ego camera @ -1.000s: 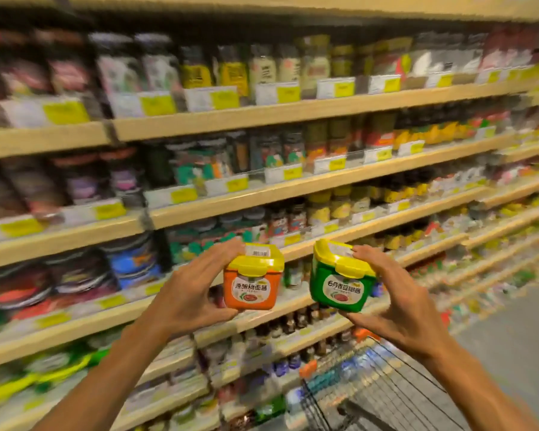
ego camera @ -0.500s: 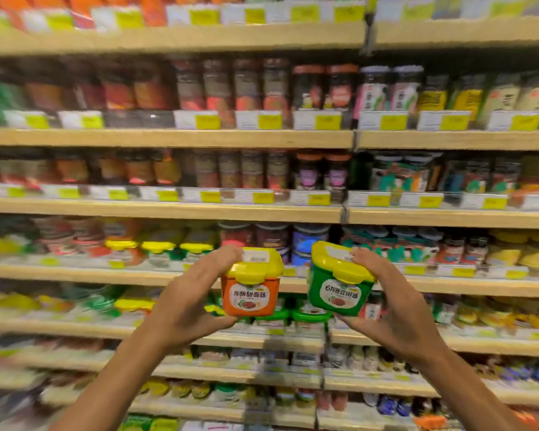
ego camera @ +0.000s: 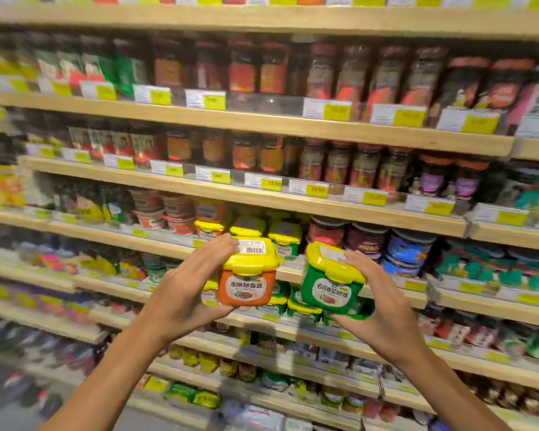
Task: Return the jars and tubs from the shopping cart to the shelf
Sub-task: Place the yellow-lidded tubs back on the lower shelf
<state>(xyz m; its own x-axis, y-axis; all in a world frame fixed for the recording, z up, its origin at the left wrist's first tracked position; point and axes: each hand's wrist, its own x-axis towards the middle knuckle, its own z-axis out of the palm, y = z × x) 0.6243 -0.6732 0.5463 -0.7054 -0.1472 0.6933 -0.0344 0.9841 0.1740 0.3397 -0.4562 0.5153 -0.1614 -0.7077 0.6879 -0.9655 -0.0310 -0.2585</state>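
The left hand (ego camera: 181,293) is clamped on an orange tub (ego camera: 246,279), held upright in front of the shelf (ego camera: 156,241); just beside it the right hand (ego camera: 383,306) grips a tilted green tub (ego camera: 332,286). Both are carried, not yet shelved. Next, each likely goes among the yellow-lidded tubs (ego camera: 249,227) behind, though blur hides open slots.

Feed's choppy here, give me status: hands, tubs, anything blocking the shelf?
Left hand holds orange tub; right hand holds green tub, tilted. Both at the shelf with matching yellow-lidded tubs. Nothing blocking.
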